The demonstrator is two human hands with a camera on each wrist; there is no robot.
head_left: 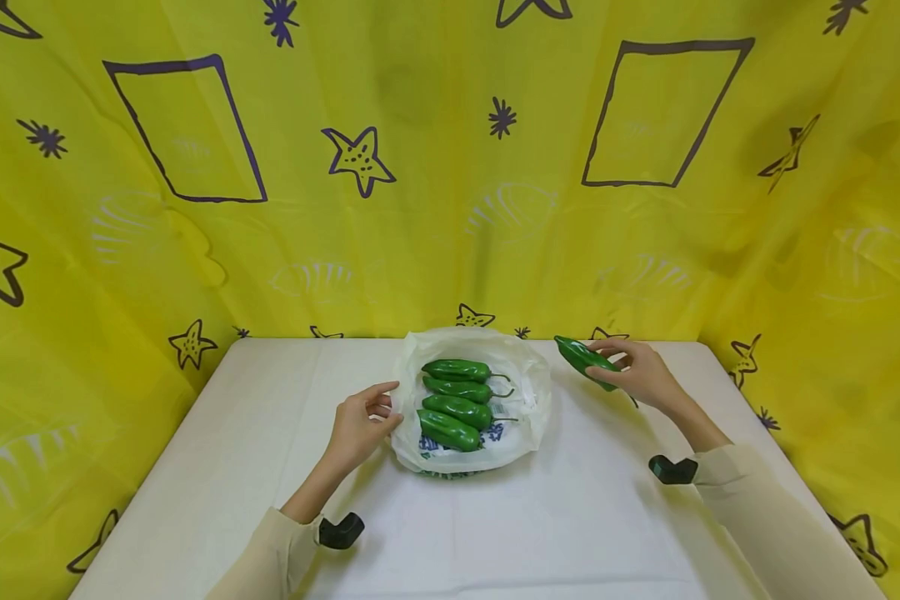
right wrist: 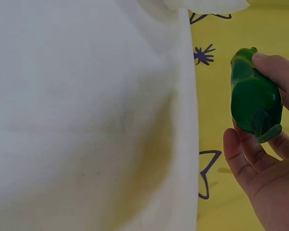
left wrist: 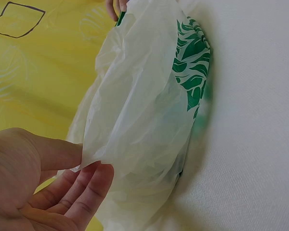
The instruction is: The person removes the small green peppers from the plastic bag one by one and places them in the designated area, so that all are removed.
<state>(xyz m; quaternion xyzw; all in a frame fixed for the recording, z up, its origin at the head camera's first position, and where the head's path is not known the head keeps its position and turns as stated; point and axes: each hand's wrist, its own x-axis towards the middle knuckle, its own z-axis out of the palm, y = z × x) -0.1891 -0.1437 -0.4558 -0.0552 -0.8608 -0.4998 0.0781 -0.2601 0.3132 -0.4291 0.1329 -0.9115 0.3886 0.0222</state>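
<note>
A whitish plastic bag (head_left: 534, 421) stands with its mouth open wide on the table, and several green peppers (head_left: 459, 409) lie side by side inside it. At its left rim my left hand (head_left: 360, 429) pinches the thin plastic between thumb and fingers; the left wrist view shows this pinch on the bag's edge (left wrist: 98, 139). To the right of the bag, my right hand (head_left: 645, 377) holds one green pepper (head_left: 579, 354) above the table. In the right wrist view the pepper's stem end (right wrist: 267, 127) faces the camera, with thumb and fingers around its body.
A white cloth covers the table (head_left: 270, 467). Behind it and along both sides hangs a yellow curtain (head_left: 435, 250) printed with starfish and frames. Green leaf-like print (left wrist: 192, 67) shows on the bag's lower side. Each wrist wears a black device (head_left: 341, 531).
</note>
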